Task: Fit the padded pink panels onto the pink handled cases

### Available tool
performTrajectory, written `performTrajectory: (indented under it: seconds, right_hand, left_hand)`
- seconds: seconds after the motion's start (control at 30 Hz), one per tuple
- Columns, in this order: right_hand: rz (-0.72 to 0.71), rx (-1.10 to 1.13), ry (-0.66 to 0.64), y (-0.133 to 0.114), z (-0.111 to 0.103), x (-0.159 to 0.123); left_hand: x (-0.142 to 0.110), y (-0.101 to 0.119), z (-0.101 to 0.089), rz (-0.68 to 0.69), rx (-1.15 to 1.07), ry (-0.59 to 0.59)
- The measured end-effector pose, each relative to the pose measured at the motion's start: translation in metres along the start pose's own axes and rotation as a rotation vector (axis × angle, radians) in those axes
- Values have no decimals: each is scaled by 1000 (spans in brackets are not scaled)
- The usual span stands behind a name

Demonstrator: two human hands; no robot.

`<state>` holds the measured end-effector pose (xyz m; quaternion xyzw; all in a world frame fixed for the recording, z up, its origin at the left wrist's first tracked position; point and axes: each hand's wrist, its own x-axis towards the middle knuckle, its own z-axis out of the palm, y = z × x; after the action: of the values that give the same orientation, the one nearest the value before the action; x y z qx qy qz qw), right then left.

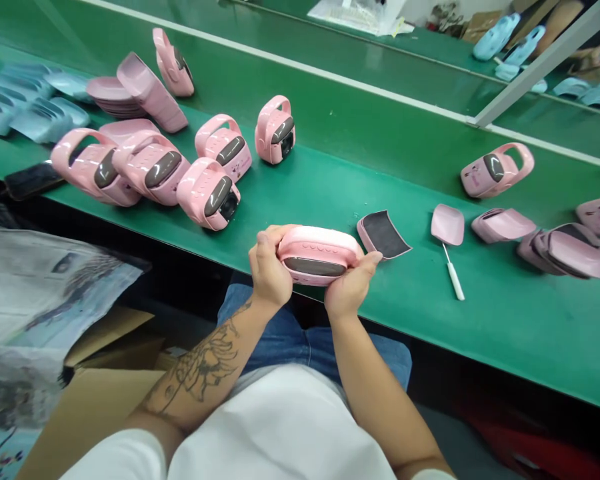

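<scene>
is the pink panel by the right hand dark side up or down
Dark side up: the pink panel lies on the green bench, black lining showing, beside the right hand.

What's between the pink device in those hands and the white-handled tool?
Beside the pink device, a dark-padded pink panel lies there, in the head view.

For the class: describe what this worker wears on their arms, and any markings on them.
Short white sleeves cover the upper arms. The left forearm carries a dark, flower-like line tattoo; the right forearm shows no marking. No gloves, watches or cables appear.
</scene>
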<state>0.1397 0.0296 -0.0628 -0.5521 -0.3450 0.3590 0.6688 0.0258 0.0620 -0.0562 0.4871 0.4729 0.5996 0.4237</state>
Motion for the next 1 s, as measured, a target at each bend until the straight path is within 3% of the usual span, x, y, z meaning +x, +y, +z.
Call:
performTrajectory:
  seconds: [0.1, 0.2, 0.27, 0.43, 0.63, 0.83, 1.0]
  right_hand:
    - [-88, -78, 13, -5, -12, -13]
    - [-303, -243, -206, -13, -28, -19]
    - [-335, -372, -343, -19, -37, -19]
    - [-200, -425, -318, -21, -53, -7]
    - [-76, -301, -293, -9, -72, -3]
    - [-90, -321, -303, -12, -74, -6]
    - [-181, -423, -340, -28, -79, -4]
  left_hand:
    - [-7, 5, -12, 151, 80, 56]
    - [-11, 11, -20, 346, 252, -36]
    - [-12, 16, -21, 416, 350, -77]
    - [-8, 27, -16, 424, 339, -161]
    - [0, 16, -24, 312, 218, -496]
    - [-4, 5, -28, 320, 190, -550]
    - [-6, -1, -25, 265, 80, -579]
